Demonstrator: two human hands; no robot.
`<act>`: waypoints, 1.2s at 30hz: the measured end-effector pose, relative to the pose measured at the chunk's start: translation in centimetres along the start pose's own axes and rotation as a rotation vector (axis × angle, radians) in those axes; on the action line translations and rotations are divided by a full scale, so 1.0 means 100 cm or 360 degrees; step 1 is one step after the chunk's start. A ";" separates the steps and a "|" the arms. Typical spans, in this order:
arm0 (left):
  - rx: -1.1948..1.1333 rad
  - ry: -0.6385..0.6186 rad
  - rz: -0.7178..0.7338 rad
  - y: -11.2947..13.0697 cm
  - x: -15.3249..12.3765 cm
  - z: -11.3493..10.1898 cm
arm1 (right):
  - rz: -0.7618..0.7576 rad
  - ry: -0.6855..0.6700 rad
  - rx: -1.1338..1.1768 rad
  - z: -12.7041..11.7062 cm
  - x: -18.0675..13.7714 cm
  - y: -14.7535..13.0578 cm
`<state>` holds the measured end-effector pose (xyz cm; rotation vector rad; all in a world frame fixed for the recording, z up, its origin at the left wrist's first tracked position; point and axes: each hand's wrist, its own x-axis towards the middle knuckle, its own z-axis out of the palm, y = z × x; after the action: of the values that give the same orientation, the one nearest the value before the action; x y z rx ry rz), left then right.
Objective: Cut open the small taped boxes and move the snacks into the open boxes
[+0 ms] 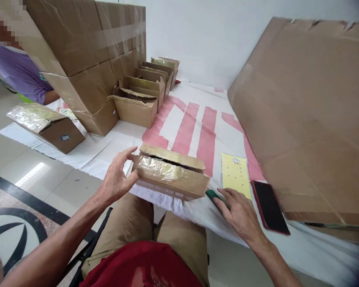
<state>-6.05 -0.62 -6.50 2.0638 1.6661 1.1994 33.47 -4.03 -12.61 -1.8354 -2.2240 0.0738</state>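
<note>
A small cardboard box (170, 177) with shiny clear tape on its top lies at the table's front edge before me. Its lid flap is slightly raised, leaving a dark gap; the contents are hidden. My left hand (119, 171) holds the box's left end, the thumb at the near side and the fingers at the far side. Close to the right end, my right hand (235, 209) is closed on a small green object (212, 194), mostly covered by the fingers, its kind unclear. A yellow card (235, 173) with small dark marks lies just beyond my right hand.
A dark phone (269, 207) with a red edge lies at right, beside a large leaning cardboard sheet (317, 119). Several open boxes (137, 109) line up by a stack of cartons (86, 59). Another taped box (48, 127) and a person in a purple top (16, 71) are at left.
</note>
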 end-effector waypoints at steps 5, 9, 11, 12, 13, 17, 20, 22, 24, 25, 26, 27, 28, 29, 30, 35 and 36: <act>-0.0140 0.0010 0.0412 -0.005 -0.006 0.000 | -0.0405 0.0221 0.0816 -0.083 0.035 -0.052; -0.0087 -0.0080 0.0750 -0.015 -0.025 -0.010 | -0.0654 -0.0285 0.0695 -0.098 0.071 -0.109; -0.0057 -0.0275 0.0739 -0.015 -0.028 -0.023 | -0.0692 -0.0547 0.0291 -0.092 0.089 -0.130; -0.0060 -0.0400 0.0709 -0.014 -0.027 -0.030 | -0.0702 -0.0674 0.0043 -0.088 0.098 -0.139; -0.0071 -0.0518 0.0680 -0.012 -0.025 -0.036 | -0.0712 -0.0793 -0.0195 -0.086 0.105 -0.145; 0.0059 -0.0768 0.0631 0.003 0.003 -0.042 | -0.0777 -0.0924 -0.0637 -0.092 0.115 -0.150; 0.0343 -0.0883 0.0697 0.013 0.030 -0.025 | -0.0779 -0.0698 -0.0659 -0.105 0.105 -0.132; 0.0439 -0.1037 0.0878 0.018 0.045 -0.011 | -0.0755 -0.0549 -0.0741 -0.111 0.094 -0.119; 0.0497 -0.1231 0.1090 0.021 0.056 0.002 | -0.0741 -0.0491 -0.0878 -0.115 0.085 -0.113; 0.0539 -0.1316 0.1174 0.023 0.060 0.006 | -0.0743 -0.0500 -0.0959 -0.116 0.083 -0.113; 0.0594 -0.1380 0.1236 0.025 0.063 0.010 | -0.0753 -0.0533 -0.1038 -0.117 0.082 -0.116; 0.0650 -0.1418 0.1276 0.028 0.066 0.011 | -0.0771 -0.0578 -0.1110 -0.118 0.084 -0.120; 0.0701 -0.1422 0.1301 0.030 0.069 0.011 | -0.0793 -0.0637 -0.1167 -0.119 0.088 -0.125; 0.0740 -0.1391 0.1320 0.033 0.070 0.010 | -0.0815 -0.0710 -0.1197 -0.119 0.093 -0.129; 0.0769 -0.1329 0.1337 0.035 0.071 0.007 | -0.0836 -0.0787 -0.1198 -0.120 0.099 -0.133; 0.0830 -0.0832 0.1179 0.031 0.053 -0.019 | -0.0862 -0.0912 -0.1061 -0.104 0.131 -0.141; 0.0843 -0.0738 0.1087 0.027 0.045 -0.023 | -0.0894 -0.0893 -0.1024 -0.097 0.134 -0.142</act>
<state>-5.65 1.87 -1.33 3.0857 1.1603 0.3238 19.80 4.93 1.81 -1.4602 -3.3981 -0.3031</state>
